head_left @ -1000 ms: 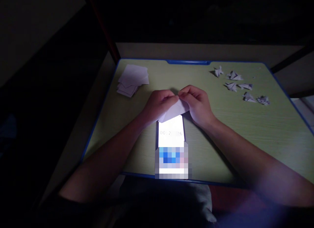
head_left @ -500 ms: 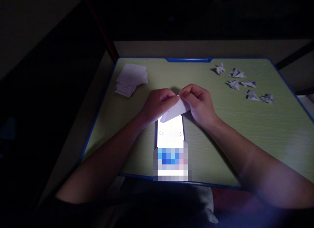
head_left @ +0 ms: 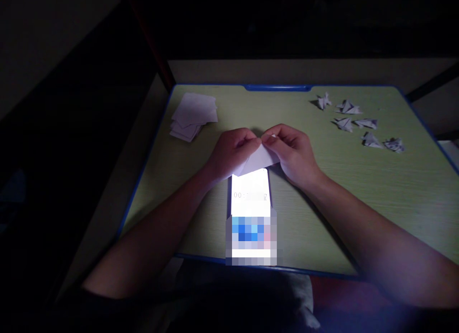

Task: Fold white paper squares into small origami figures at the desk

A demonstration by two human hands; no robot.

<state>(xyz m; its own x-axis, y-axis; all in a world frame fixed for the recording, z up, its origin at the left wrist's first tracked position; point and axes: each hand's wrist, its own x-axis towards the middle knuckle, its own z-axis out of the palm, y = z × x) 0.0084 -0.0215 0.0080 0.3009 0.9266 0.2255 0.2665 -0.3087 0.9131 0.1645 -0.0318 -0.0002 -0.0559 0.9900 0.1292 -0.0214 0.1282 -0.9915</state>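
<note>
White paper (head_left: 258,160) pinched between both hands (head_left: 234,153); green blue-edged tabletop (head_left: 172,204); room dark.

The bright white, glowing rectangular phone screen (head_left: 250,184) is showing a row of thin grey characters across its upper part. The row is beginning with "00:" at its left end, and its middle is being hidden by a blur. A last digit at the right end is looking like a 7. The screen's lower part is lying under coloured pixel blocks, leaving nothing readable there.
</note>
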